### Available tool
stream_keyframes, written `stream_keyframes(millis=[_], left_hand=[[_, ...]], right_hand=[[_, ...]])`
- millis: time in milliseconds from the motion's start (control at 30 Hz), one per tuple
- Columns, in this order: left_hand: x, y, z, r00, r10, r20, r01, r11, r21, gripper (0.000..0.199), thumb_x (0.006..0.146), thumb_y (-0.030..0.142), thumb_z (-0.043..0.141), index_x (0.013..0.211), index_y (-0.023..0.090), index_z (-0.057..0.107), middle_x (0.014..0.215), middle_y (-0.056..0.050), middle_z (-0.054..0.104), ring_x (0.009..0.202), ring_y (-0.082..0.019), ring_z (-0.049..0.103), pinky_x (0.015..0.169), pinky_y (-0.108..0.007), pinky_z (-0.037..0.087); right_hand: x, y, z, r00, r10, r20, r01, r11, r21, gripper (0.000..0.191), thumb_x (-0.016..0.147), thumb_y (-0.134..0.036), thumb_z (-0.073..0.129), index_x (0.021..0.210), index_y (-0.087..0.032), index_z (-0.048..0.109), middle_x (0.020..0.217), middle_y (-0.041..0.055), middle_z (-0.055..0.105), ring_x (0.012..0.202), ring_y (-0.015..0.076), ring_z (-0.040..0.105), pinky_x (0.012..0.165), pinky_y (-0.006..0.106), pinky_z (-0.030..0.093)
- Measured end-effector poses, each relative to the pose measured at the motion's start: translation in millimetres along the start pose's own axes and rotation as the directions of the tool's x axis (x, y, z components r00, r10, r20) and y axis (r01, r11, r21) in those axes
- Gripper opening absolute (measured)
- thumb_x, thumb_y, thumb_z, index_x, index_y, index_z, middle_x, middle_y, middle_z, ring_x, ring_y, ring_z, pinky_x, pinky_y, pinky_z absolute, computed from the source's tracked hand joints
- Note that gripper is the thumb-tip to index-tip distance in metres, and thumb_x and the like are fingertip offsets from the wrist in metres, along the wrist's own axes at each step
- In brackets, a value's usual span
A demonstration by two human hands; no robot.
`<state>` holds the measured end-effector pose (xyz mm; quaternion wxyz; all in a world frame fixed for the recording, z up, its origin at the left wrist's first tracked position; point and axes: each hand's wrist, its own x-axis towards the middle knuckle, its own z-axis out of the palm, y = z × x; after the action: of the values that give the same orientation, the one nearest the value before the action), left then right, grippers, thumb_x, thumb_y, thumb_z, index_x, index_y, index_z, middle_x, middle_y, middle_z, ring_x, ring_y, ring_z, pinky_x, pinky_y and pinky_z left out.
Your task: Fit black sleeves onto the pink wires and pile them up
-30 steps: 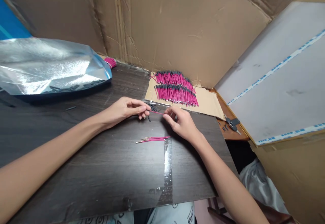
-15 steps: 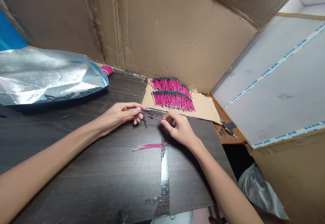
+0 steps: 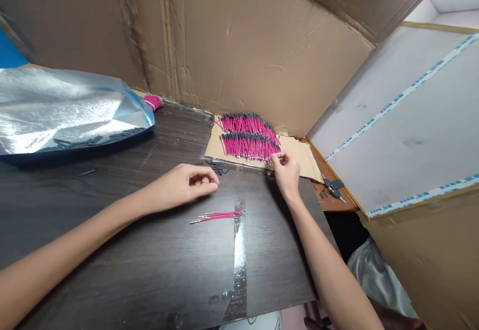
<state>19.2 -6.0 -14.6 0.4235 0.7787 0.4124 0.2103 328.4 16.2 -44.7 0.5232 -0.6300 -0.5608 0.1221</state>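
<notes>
My right hand (image 3: 286, 170) pinches a pink wire, mostly hidden by the fingers, at the right end of the front row of pink wires with black ends (image 3: 247, 145). These rows lie on a flat cardboard piece (image 3: 307, 158). My left hand (image 3: 190, 182) rests over the table with its fingers loosely curved, thumb and forefinger apart, nothing visible between them. Just beyond its fingertips is a small pile of black sleeves (image 3: 216, 168). Nearer to me, several loose pink wires (image 3: 220, 215) with bare metal tips lie side by side on the dark table (image 3: 149, 265).
At the left lies a silver bag (image 3: 71, 105) with black sleeves in its mouth, and a bundle of pink wires (image 3: 153, 102) behind it. A single black sleeve (image 3: 87, 172) lies apart. Cutters (image 3: 334, 188) sit on a brown ledge at right. Cardboard walls (image 3: 239, 45) stand behind.
My right hand has moved right and away from me, carrying the pink wire from between my hands to the row. My left hand has let go and dropped slightly toward me.
</notes>
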Motion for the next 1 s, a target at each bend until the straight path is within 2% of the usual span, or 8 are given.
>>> stream_keyframes(millis=[100, 200, 300, 467, 567, 667, 867, 1000], left_hand=[[-4.5, 9.0, 13.7, 0.995, 0.065, 0.074, -0.078, 0.979, 0.191, 0.026, 0.09, 0.045, 0.066, 0.09, 0.021, 0.074, 0.066, 0.002, 0.058, 0.061, -0.012, 0.051, 0.062, -0.026, 0.037], [-7.2, 11.5, 22.0, 0.981, 0.15, 0.125, -0.181, 0.939, 0.294, 0.02, 0.09, 0.041, 0.066, 0.088, 0.022, 0.074, 0.07, 0.002, 0.061, 0.064, -0.013, 0.055, 0.064, -0.027, 0.037], [-8.2, 9.9, 23.5, 0.968, 0.201, 0.15, -0.24, 0.915, 0.324, 0.018, 0.089, 0.04, 0.068, 0.09, 0.023, 0.073, 0.073, 0.002, 0.061, 0.067, -0.014, 0.057, 0.066, -0.028, 0.037], [-7.8, 8.1, 22.7, 0.961, 0.234, 0.148, -0.27, 0.907, 0.323, 0.013, 0.087, 0.036, 0.07, 0.091, 0.023, 0.073, 0.075, 0.001, 0.062, 0.066, -0.014, 0.056, 0.065, -0.028, 0.035], [-8.2, 9.4, 23.8, 0.952, 0.263, 0.157, -0.301, 0.895, 0.328, 0.01, 0.089, 0.031, 0.067, 0.086, 0.022, 0.071, 0.076, 0.001, 0.063, 0.066, -0.014, 0.055, 0.064, -0.029, 0.034], [-10.4, 11.5, 25.8, 0.946, 0.265, 0.189, -0.317, 0.879, 0.355, 0.017, 0.093, 0.029, 0.061, 0.079, 0.02, 0.066, 0.078, 0.0, 0.064, 0.067, -0.014, 0.055, 0.065, -0.028, 0.035], [-14.4, 15.3, 32.3, 0.941, 0.239, 0.238, -0.326, 0.828, 0.456, 0.022, 0.099, 0.028, 0.048, 0.084, 0.019, 0.062, 0.086, -0.003, 0.066, 0.066, -0.015, 0.056, 0.064, -0.031, 0.033], [-14.3, 19.0, 34.3, 0.952, 0.17, 0.254, -0.272, 0.851, 0.45, 0.013, 0.093, 0.023, 0.051, 0.082, 0.019, 0.058, 0.085, -0.002, 0.067, 0.064, -0.015, 0.054, 0.063, -0.031, 0.033]], right_hand=[[3.9, 8.0, 2.9, 1.0, 0.0, -0.016, -0.001, 0.998, -0.056, 0.023, 0.088, -0.039, 0.061, 0.083, -0.018, 0.067, 0.078, 0.004, 0.071, 0.072, 0.0194, 0.064, 0.072, 0.03, 0.047], [4.3, 9.9, 7.4, 1.0, -0.009, 0.003, 0.009, 0.995, -0.103, 0.023, 0.089, -0.039, 0.061, 0.082, -0.018, 0.067, 0.076, 0.0039, 0.07, 0.073, 0.02, 0.065, 0.073, 0.03, 0.046], [3.7, 9.3, 10.3, 0.998, -0.022, 0.05, 0.029, 0.991, -0.133, 0.024, 0.09, -0.042, 0.062, 0.081, -0.019, 0.065, 0.074, 0.004, 0.07, 0.072, 0.0205, 0.064, 0.073, 0.031, 0.046], [2.3, 4.5, 10.1, 0.995, -0.032, 0.094, 0.047, 0.986, -0.161, 0.032, 0.09, -0.05, 0.066, 0.077, -0.021, 0.062, 0.072, 0.0025, 0.069, 0.069, 0.0198, 0.063, 0.072, 0.03, 0.043], [-0.4, -1.0, 9.4, 0.994, -0.046, 0.101, 0.063, 0.982, -0.176, 0.037, 0.092, -0.052, 0.065, 0.073, -0.021, 0.057, 0.067, 0.0, 0.064, 0.064, 0.0181, 0.06, 0.068, 0.029, 0.04], [-6.0, -8.4, 10.2, 0.985, -0.094, 0.144, 0.116, 0.981, -0.154, 0.038, 0.095, -0.051, 0.063, 0.072, -0.022, 0.054, 0.065, -0.0015, 0.061, 0.062, 0.0163, 0.057, 0.067, 0.028, 0.039], [-26.6, -30.6, 14.8, 0.891, -0.275, 0.361, 0.314, 0.948, -0.054, 0.032, 0.099, -0.043, 0.061, 0.077, -0.021, 0.055, 0.07, -0.0017, 0.061, 0.063, 0.014, 0.054, 0.064, 0.027, 0.036], [-42.9, -45.5, 17.3, 0.809, -0.34, 0.48, 0.392, 0.92, -0.01, 0.023, 0.099, -0.037, 0.062, 0.083, -0.021, 0.059, 0.076, -0.0006, 0.064, 0.069, 0.0148, 0.056, 0.069, 0.028, 0.04]])
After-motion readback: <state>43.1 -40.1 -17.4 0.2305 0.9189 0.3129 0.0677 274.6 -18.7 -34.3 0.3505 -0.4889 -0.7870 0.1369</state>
